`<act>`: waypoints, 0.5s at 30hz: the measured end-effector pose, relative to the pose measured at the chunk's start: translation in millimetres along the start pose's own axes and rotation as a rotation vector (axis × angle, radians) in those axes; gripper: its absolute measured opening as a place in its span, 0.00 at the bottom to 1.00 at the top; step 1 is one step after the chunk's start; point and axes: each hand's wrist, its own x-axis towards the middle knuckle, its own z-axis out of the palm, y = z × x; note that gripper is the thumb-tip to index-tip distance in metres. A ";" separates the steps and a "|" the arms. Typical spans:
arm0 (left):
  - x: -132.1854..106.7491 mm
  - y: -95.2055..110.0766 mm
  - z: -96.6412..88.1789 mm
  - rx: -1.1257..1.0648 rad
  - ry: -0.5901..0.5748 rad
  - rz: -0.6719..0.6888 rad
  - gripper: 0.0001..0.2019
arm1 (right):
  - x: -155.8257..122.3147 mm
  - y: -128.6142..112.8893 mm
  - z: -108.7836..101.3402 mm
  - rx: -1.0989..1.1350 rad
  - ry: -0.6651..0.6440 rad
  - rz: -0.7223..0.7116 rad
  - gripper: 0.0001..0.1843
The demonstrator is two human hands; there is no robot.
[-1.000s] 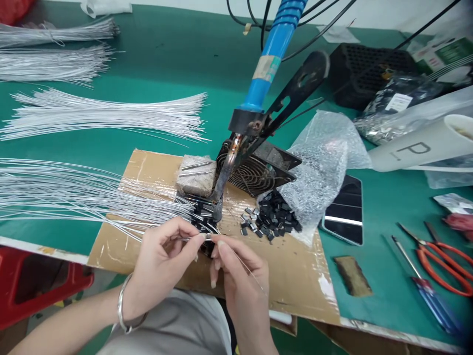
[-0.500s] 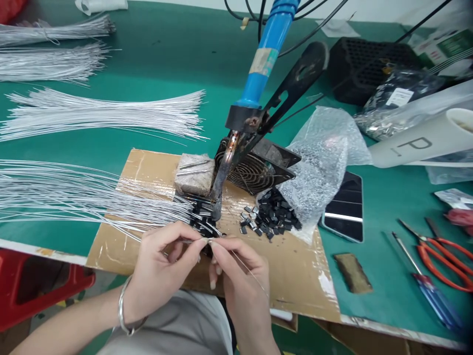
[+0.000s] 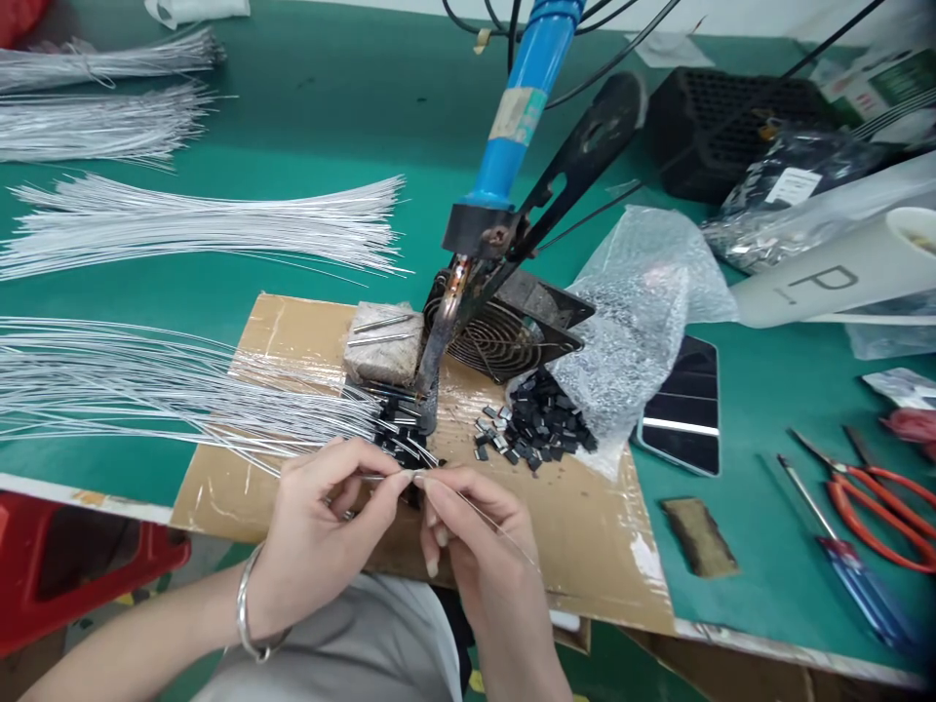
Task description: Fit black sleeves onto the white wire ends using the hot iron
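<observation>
My left hand [image 3: 322, 526] and my right hand [image 3: 475, 546] meet fingertip to fingertip over the near edge of a taped cardboard sheet [image 3: 585, 526]. Each hand pinches a thin white wire [image 3: 504, 531]; the right hand's wire runs off to the right behind it. Just beyond the fingers lies a cluster of wire ends with small black parts [image 3: 399, 439]. A blue-handled soldering iron [image 3: 512, 146] leans in a black stand, its tip [image 3: 431, 390] pointing down at that cluster.
Fans of white wires [image 3: 182, 229] lie to the left on the green table. A pile of small black parts [image 3: 545, 424] spills from a bubble-wrap bag [image 3: 636, 312]. A phone [image 3: 683, 409], red-handled scissors [image 3: 877, 497] and a blue screwdriver [image 3: 848, 575] lie to the right.
My hands have stayed pinched together at the same spot; the view has shifted slightly, and the right hand sits a little lower and further right.
</observation>
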 end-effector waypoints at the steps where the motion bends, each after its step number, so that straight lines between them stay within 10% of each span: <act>1: -0.3 -0.2 0.3 0.005 0.003 -0.001 0.08 | -0.6 1.2 0.6 0.009 0.007 -0.007 0.12; 15: -4.4 -2.5 6.2 -0.007 0.039 -0.073 0.08 | -3.7 16.4 17.1 0.103 0.131 -0.127 0.11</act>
